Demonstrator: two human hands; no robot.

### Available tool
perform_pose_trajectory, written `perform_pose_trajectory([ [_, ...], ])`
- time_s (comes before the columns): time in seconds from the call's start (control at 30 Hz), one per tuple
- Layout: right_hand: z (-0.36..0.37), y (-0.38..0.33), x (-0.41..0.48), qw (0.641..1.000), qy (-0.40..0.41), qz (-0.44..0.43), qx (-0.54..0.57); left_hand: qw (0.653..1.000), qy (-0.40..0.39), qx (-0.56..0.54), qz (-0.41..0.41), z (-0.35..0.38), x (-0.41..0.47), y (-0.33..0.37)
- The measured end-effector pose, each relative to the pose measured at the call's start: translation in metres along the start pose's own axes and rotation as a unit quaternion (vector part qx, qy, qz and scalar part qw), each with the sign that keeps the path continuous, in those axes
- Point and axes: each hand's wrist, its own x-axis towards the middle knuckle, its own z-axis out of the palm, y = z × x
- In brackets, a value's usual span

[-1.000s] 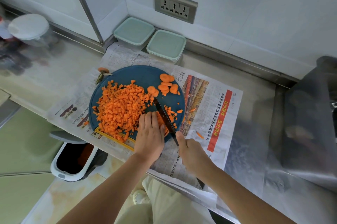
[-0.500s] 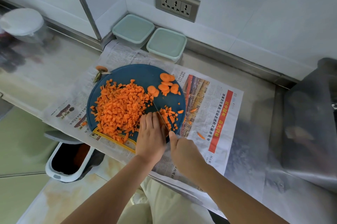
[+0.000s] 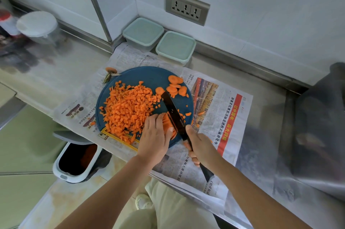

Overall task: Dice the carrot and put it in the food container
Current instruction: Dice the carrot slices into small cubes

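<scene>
A round blue cutting board (image 3: 147, 77) lies on newspaper and carries a large heap of diced carrot (image 3: 128, 109). Several round carrot slices (image 3: 174, 86) sit at its far right. My left hand (image 3: 155, 139) presses down on a small stack of carrot strips (image 3: 169, 125) at the board's near edge. My right hand (image 3: 202, 146) grips the handle of a black knife (image 3: 172, 111), whose blade lies flat-side up against those strips. Two lidded food containers (image 3: 142, 32) (image 3: 175, 47) stand against the back wall.
Newspaper (image 3: 220, 116) covers the steel counter under the board. A carrot top (image 3: 111, 70) lies at the board's far left. A white-lidded jar (image 3: 37, 25) stands at the far left. An open bin (image 3: 78, 161) sits on the floor below. A socket strip (image 3: 186, 7) is on the wall.
The knife blade has swung from a near-vertical chop beside my left fingers to lean flat-side up across the board. Both hands stay at the board's near edge.
</scene>
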Motion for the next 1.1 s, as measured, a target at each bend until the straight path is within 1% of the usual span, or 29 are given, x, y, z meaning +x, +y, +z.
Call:
perform_pose_trajectory([
  [0.13,0.006,0.012,-0.010,0.991,0.065,-0.076,-0.085,1.000,-0.001,0.020,0.018,-0.004,-0.007,-0.007],
  [0.23,0.014,0.018,-0.021,0.984,0.071,-0.107,-0.123,0.997,-0.018,0.066,0.019,-0.004,-0.014,-0.009],
  [0.37,0.020,0.023,-0.031,0.976,0.077,-0.125,-0.163,0.995,-0.044,0.086,0.003,-0.003,-0.013,-0.008],
  [0.57,0.025,0.026,-0.031,0.961,0.090,-0.122,-0.231,0.994,-0.066,0.089,-0.019,-0.005,-0.011,-0.005],
  [0.63,0.028,0.027,-0.031,0.955,0.094,-0.123,-0.253,0.994,-0.062,0.091,-0.020,-0.005,-0.010,-0.003],
  [0.77,0.035,0.030,-0.031,0.938,0.113,-0.119,-0.305,0.994,-0.072,0.080,-0.032,-0.004,-0.010,-0.003],
  [0.87,0.041,0.027,-0.029,0.918,0.121,-0.099,-0.364,0.992,-0.089,0.080,-0.030,-0.004,-0.009,-0.002],
  [0.93,0.042,0.022,-0.027,0.914,0.120,-0.084,-0.379,0.990,-0.105,0.084,-0.033,-0.003,-0.009,-0.003],
  [1.03,0.041,0.016,-0.025,0.908,0.118,-0.082,-0.394,0.989,-0.119,0.084,-0.034,-0.001,-0.008,-0.003],
  [1.1,0.041,0.013,-0.021,0.910,0.113,-0.070,-0.392,0.988,-0.124,0.087,-0.036,0.000,-0.007,-0.003],
])
